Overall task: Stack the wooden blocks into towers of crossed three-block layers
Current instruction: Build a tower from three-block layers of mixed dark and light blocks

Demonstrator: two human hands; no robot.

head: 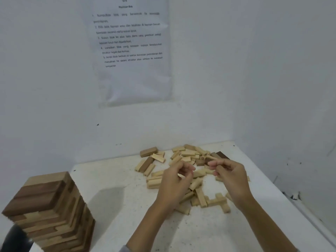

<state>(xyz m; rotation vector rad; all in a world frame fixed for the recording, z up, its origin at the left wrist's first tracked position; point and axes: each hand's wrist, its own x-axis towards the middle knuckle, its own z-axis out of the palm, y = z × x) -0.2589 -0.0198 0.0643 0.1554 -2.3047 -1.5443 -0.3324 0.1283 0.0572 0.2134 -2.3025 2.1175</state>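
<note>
Stacking done: I see one tall tower of dark and pale wooden blocks [49, 206] standing at the near left of the white speckled table [127, 206], many crossed layers high. Its top layer shows three blocks side by side, one pale and two dark, so I judge this tower finished or close to it.
Stacking left: a loose heap of small pale wooden blocks [196, 183] lies scattered across the middle and far right of the table, well apart from the tower. None of it is layered, so I judge a second tower not yet begun.
Bigger strays: a larger brown wooden block [148, 151] and a few like it lie at the far edge of the heap, near the wall.
Left hand: the left hand [174, 180] hovers over the heap with fingers curled inward. A pale sliver shows under them, but blur stops me telling whether it pinches a block.
Right hand: the right hand [232, 177] is just beside it, fingertips drawn together and pointing toward the left one. I cannot tell if anything sits between them.
Containers: none in view on my feed, no box, tray or bin. The blocks lie bare on the table.
Other: a printed paper sheet [132, 51] hangs on the wall behind. A dark rounded object [15, 239] at the near left corner is too cropped to name.
</note>
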